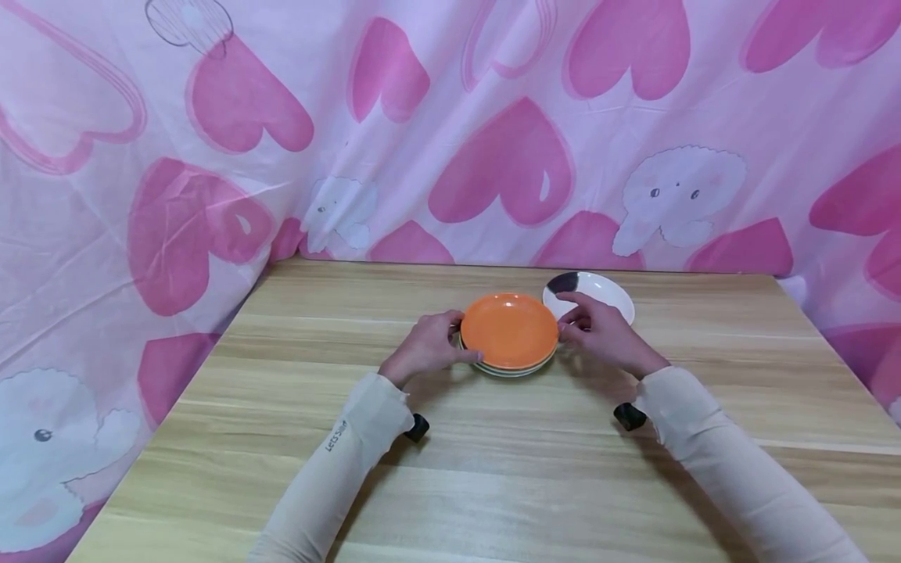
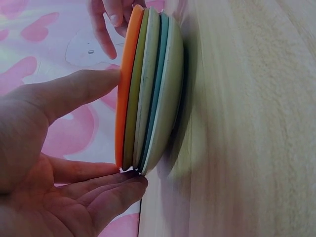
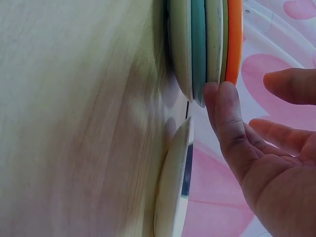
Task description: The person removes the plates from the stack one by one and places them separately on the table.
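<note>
An orange plate (image 1: 508, 332) tops a neat stack of several plates. Below it the left wrist view shows an olive plate (image 2: 135, 94), a cream one, a teal plate (image 2: 159, 69) and a pale bottom plate (image 2: 170, 84). My left hand (image 1: 428, 344) grips the left side of the stack, thumb on the orange rim and fingers along the lower edges. At the opposite side, my right hand (image 1: 607, 335) touches the rims with extended fingertips, its thumb held apart from the stack in the right wrist view.
A white plate (image 1: 604, 293) with a dark patch lies just behind and right of the stack, partly covered by my right hand in the head view. Pink heart-patterned cloth (image 1: 501, 168) hangs behind and beside the wooden table (image 1: 507, 485). Dark wrist devices show under both sleeves.
</note>
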`<state>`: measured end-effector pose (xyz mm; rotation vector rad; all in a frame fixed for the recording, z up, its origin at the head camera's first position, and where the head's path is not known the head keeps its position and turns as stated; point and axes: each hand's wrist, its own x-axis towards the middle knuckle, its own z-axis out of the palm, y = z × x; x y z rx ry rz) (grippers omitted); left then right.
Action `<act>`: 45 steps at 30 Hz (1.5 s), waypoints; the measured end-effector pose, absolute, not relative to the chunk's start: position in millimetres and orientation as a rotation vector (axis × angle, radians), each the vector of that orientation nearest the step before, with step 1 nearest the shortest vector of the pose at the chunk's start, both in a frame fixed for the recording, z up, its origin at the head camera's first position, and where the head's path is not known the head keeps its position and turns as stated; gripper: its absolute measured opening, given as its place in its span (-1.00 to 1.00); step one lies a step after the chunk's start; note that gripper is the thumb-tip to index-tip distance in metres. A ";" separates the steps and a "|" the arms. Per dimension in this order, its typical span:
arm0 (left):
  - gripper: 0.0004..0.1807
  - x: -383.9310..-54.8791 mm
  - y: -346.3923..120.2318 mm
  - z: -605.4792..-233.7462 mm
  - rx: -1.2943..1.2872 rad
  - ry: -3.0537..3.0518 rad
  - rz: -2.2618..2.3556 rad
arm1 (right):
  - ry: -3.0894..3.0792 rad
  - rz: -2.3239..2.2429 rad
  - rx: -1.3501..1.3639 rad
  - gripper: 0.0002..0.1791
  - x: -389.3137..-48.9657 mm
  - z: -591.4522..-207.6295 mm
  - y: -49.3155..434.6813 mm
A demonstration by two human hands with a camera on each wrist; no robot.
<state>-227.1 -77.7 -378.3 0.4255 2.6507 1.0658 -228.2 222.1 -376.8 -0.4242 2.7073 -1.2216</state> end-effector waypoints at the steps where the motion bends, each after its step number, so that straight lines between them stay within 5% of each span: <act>1: -0.26 -227.0 -77.8 -378.0 0.427 2.650 1.066 | 2.706 -1.225 -0.423 -0.35 -228.3 -377.4 222.1; 45: -0.22 -228.3 -72.0 -382.0 0.530 2.768 0.915 | 2.759 -1.151 -0.423 -0.35 -226.2 -386.4 217.2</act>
